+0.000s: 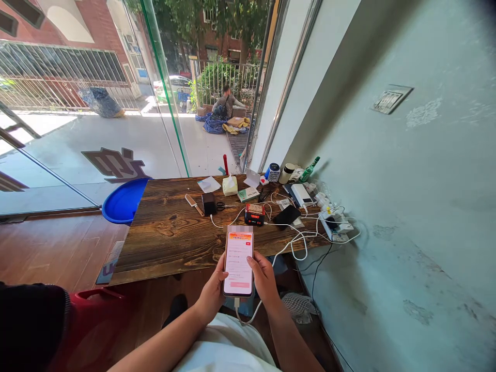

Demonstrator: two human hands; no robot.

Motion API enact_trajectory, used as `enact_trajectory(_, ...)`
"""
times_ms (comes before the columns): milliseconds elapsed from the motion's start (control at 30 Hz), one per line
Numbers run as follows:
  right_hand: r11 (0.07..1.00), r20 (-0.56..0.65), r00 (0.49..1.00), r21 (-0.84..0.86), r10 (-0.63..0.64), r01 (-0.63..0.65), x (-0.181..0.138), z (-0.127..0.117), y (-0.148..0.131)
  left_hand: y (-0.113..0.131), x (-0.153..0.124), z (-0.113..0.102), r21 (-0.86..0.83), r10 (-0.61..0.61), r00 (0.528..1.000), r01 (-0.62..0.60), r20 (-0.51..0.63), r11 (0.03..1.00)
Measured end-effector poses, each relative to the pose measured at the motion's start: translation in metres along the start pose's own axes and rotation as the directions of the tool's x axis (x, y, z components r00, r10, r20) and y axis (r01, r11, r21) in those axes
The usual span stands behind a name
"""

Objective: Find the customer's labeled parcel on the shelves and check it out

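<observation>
Phone [238,263] text too small — cable [248,315] end hidden.

Both hands hold a smartphone [238,263] upright over the near edge of a wooden table [170,232]. The left hand [212,295] cups its left side at about seven o'clock from the lit screen; the right hand [264,279] grips the right side, thumb on the glass. A white cable [248,318] hangs from the phone's bottom. At twelve o'clock from the phone sits a small red-and-black device [254,214], at two o'clock a power strip [335,227], and at ten o'clock a blue basin [123,201] against the table's left edge.
</observation>
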State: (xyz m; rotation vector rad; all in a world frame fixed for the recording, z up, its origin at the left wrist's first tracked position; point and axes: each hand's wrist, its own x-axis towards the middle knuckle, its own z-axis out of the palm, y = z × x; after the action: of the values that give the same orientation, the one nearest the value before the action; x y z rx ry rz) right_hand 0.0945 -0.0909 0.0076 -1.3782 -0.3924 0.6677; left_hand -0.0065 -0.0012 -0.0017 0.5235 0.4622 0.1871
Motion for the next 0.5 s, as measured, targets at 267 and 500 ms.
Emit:
enact_trajectory(267,1.0,-0.013,1.0,-0.008,-0.001,0.001,0.0015,0.0006,0.0028,0.0006,0.0015,0.0016,-0.018,0.018,1.0,-0.018,0.021,1.0)
enact_trajectory(500,0.952,-0.158,0.958,-0.233,-0.24,0.2,-0.0034,0.0031,0.0052,0.002,0.002,0.0008,-0.005,0.04,0.999,-0.04,0.008,0.999)
